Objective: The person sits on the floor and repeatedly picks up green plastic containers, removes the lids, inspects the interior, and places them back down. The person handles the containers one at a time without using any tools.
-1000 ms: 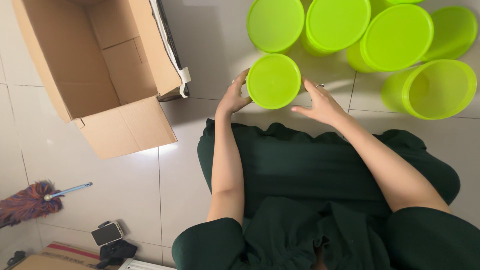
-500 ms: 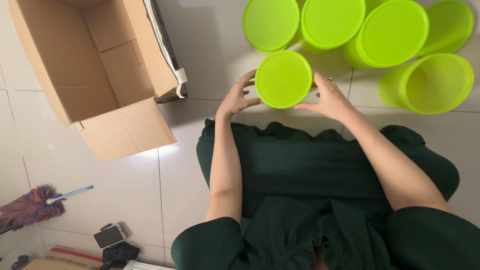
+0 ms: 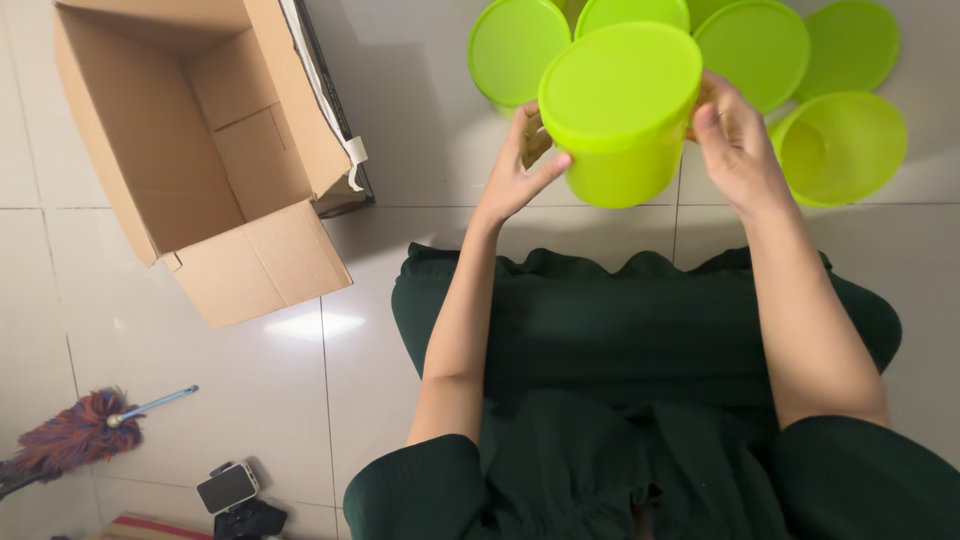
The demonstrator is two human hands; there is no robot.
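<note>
Floor of pale glossy tiles fills the view, with bare room between the person's dark green lap and the open brown cardboard box lying on its side at far left, its mouth facing near-right. Far right of the box stands a cluster of lime-green round plastic lidded containers, and at their right edge a lime-green open plastic tub lies tilted with its mouth toward the camera. The lime-green lidded plastic tub is off the floor, in front of that cluster, lid up and tilted slightly, held between both hands. The left hand presses its left wall with spread fingers and the thumb along the lower side; the right hand cups the right wall, fingers curled round the rim. Both forearms reach straight out from the lap. A second ago this tub sat lower, close by the knees, looking much smaller; it has risen toward the camera. Near left lie a feather duster with a blue handle and a small phone, well apart from the hands
</note>
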